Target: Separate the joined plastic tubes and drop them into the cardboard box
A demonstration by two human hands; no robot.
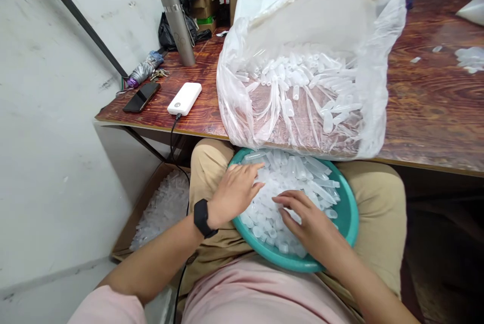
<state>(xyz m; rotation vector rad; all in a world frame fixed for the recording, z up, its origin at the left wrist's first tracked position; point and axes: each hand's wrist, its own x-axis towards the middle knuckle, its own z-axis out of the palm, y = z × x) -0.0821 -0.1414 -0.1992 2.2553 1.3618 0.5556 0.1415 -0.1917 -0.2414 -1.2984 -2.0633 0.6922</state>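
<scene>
A teal basin (350, 218) rests on my lap, filled with several small clear plastic tubes (298, 180). My left hand (236, 190), with a black watch on the wrist, lies on the tubes at the basin's left side, fingers stretched out. My right hand (308, 220) rests on the tubes near the basin's middle, fingers curved and pointing left, loosely apart. On the table edge above the basin lies a large clear plastic bag (302, 61) holding several more tubes.
On the wooden table (434, 107) lie a white power bank (184, 98) with a cable, a black phone (141, 97), a steel flask (177, 23), a folded umbrella (143, 69) and keys. A cardboard box (159, 210) of tubes stands on the floor at left.
</scene>
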